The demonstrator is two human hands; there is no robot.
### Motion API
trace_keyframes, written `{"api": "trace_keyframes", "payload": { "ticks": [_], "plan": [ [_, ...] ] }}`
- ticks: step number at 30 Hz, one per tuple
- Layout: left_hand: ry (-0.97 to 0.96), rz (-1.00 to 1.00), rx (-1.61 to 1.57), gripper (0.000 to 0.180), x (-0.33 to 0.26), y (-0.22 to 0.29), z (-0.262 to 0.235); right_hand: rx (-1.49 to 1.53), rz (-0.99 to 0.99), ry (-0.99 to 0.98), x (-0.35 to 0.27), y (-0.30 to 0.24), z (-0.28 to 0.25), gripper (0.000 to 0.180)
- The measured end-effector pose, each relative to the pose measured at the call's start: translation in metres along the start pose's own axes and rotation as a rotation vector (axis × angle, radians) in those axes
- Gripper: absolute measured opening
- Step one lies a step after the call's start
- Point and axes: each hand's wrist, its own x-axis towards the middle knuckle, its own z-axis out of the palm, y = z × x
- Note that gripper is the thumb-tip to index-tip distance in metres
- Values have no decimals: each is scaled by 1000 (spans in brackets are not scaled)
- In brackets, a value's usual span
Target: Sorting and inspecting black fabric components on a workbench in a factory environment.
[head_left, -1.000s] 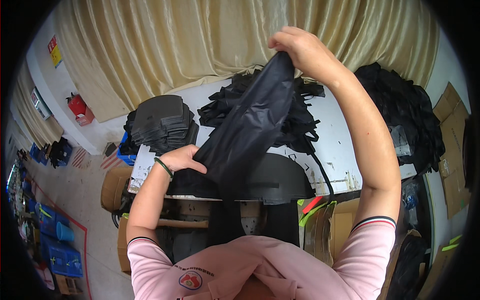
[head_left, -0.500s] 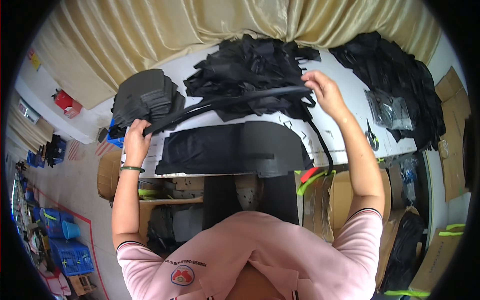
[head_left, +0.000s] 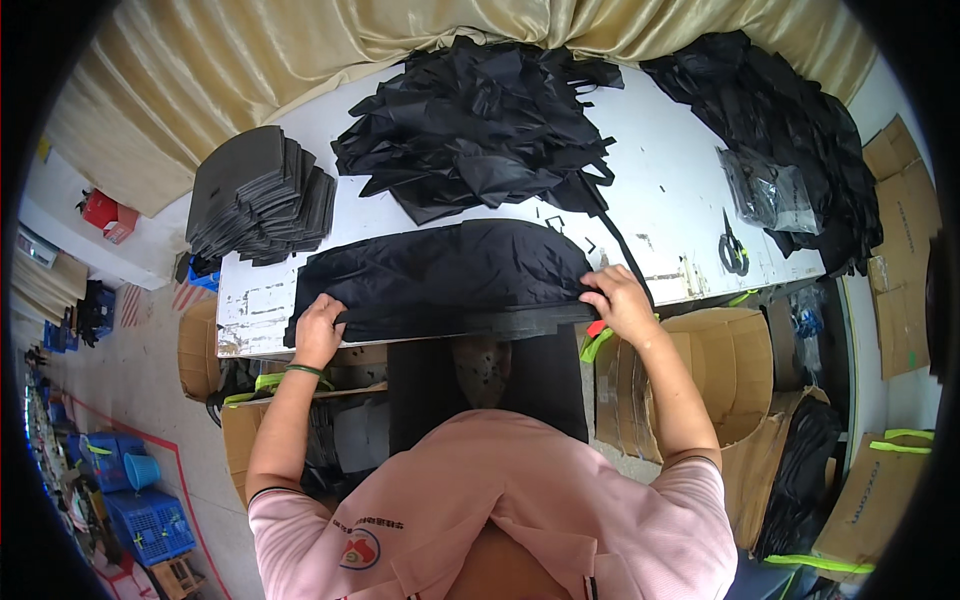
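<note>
A wide black fabric piece (head_left: 450,275) lies flat on the white table (head_left: 660,190), along its near edge. My left hand (head_left: 318,328) grips its left end at the table's edge. My right hand (head_left: 618,300) pinches its right end. Beneath the fabric, black panels hang down over the table's front. A heap of loose black fabric pieces (head_left: 480,125) lies just behind it, and a stack of dark grey flat panels (head_left: 258,192) stands at the table's left end.
Another black fabric pile (head_left: 790,120) covers the table's right end, with a clear plastic bag (head_left: 765,190) and black scissors (head_left: 733,250) nearby. Open cardboard boxes (head_left: 740,380) stand under and right of the table. Blue crates (head_left: 140,500) sit on the floor, left. A beige curtain hangs behind.
The black fabric piece, held high in the air a second ago, has come down and now lies spread on the table's near edge, both hands lowered to its two ends.
</note>
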Motion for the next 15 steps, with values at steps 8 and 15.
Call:
{"api": "trace_keyframes", "payload": {
  "ticks": [8,15],
  "plan": [
    [-240,-55,-406,19,13,-23,-28,-101,-400,-380,14,-60,40,75],
    [-174,-193,-146,11,6,-77,-51,-180,-357,-494,8,-62,44,79]
  ]
}}
